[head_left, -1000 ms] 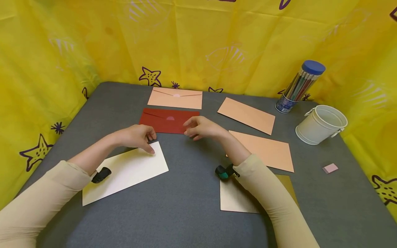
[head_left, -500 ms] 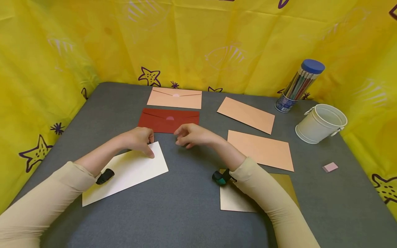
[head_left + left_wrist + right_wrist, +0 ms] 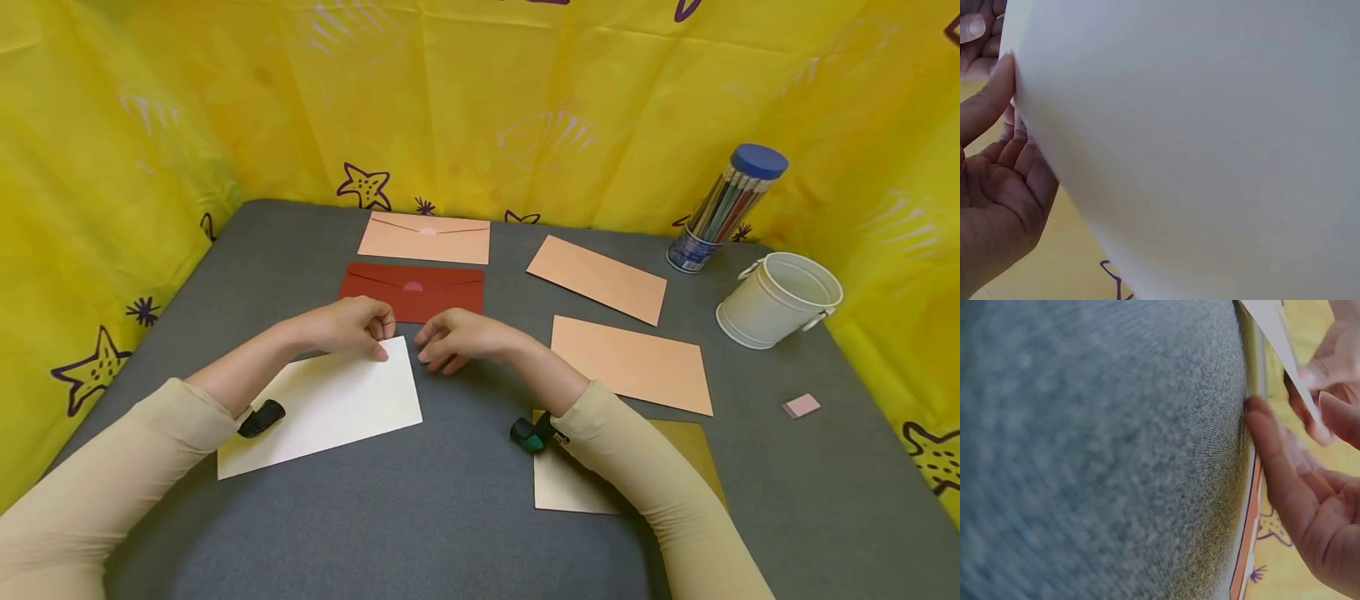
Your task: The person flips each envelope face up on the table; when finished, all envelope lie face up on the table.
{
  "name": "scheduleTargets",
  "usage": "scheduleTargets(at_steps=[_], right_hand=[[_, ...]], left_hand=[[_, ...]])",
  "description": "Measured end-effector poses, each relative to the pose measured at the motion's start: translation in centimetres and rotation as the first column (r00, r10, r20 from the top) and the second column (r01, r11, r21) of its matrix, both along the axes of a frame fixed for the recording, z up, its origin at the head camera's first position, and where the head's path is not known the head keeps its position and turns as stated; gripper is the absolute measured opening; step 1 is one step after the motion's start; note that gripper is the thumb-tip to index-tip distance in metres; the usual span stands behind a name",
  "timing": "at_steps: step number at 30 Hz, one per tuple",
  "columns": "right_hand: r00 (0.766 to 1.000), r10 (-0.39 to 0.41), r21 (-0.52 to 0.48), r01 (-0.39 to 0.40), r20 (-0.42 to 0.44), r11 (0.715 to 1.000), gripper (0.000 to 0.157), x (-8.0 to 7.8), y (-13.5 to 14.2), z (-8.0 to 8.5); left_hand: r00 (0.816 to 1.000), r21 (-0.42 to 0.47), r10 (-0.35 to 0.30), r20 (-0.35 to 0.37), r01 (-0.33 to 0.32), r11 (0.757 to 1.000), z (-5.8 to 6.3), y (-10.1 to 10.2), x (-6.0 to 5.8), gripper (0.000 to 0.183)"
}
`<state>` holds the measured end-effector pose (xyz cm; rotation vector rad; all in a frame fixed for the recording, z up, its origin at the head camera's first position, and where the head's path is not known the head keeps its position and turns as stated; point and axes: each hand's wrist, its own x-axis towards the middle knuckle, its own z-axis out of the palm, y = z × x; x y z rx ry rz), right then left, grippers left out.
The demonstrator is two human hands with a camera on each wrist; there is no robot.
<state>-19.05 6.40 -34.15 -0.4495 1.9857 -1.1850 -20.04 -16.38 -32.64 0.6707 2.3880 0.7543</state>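
Sleeves of pale beige come in from the near edge, the left sleeve [image 3: 127,467] and the right sleeve [image 3: 660,492] each ending at a black wrist camera. Under the right sleeve lies a gold-toned paper [image 3: 576,487], paler toward its left side. Beneath the left forearm, a long white paper [image 3: 330,408] slants across the dark grey table [image 3: 375,525]. Its far right corner is pinched by the left hand [image 3: 348,323], thumb on the upper face and fingers bent behind the edge, the corner looking raised. The right hand [image 3: 468,337] hangs just beside that corner, fingers loosely bent and thumb apart, holding nothing. Well to the right sits a small pink block [image 3: 801,406]. Nearer the right forearm lies a peach paper [image 3: 637,367]. Beyond the hands, a red envelope [image 3: 416,292] shows its flap; a white bucket [image 3: 757,312] stands at the right. Farther lie another peach paper [image 3: 596,279] and, behind the red one, a peach envelope [image 3: 423,242], level with a blue-lidded pencil tube [image 3: 723,204]. Yellow curtain [image 3: 465,100] backs everything.
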Motion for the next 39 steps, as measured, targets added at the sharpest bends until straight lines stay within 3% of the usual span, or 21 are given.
scheduleTargets(at_steps=[4, 10, 16, 26, 32, 39], right_hand=[[0.999, 0.010, -0.036, -0.008, 0.046, 0.999, 0.023, 0.0, 0.0, 0.0], [0.998, -0.031, -0.079, 0.034, 0.050, 0.996, 0.008, -0.2, 0.7, 0.3], [0.998, -0.057, -0.069, 0.057, 0.010, 0.996, 0.011, -0.7, 2.3, 0.9], [0.996, -0.077, -0.051, 0.075, -0.042, 0.996, 0.016, -1.8, 6.5, 1.6], [0.992, -0.107, -0.047, 0.104, -0.062, 0.993, 0.018, -1.9, 9.0, 2.0], [0.980, -0.194, -0.042, 0.192, -0.052, 0.980, 0.020, -1.6, 12.7, 1.9]], left_hand=[[0.999, 0.068, 0.023, -0.023, -0.022, 0.997, 0.6, 0.6, -0.3, 0.021], [0.998, 0.100, 0.061, -0.035, -0.057, 0.993, 1.3, 1.5, -0.7, 0.022], [0.998, 0.102, 0.050, -0.034, -0.046, 0.994, 2.0, 1.9, -1.4, 0.023], [0.995, 0.120, 0.080, 0.054, -0.086, 0.989, 2.0, 0.8, -2.2, 0.024], [0.990, 0.119, 0.113, 0.078, -0.122, 0.985, 2.3, 0.0, -2.6, 0.026], [0.979, 0.105, 0.188, 0.077, -0.195, 0.975, 2.4, -1.2, -2.9, 0.030]])
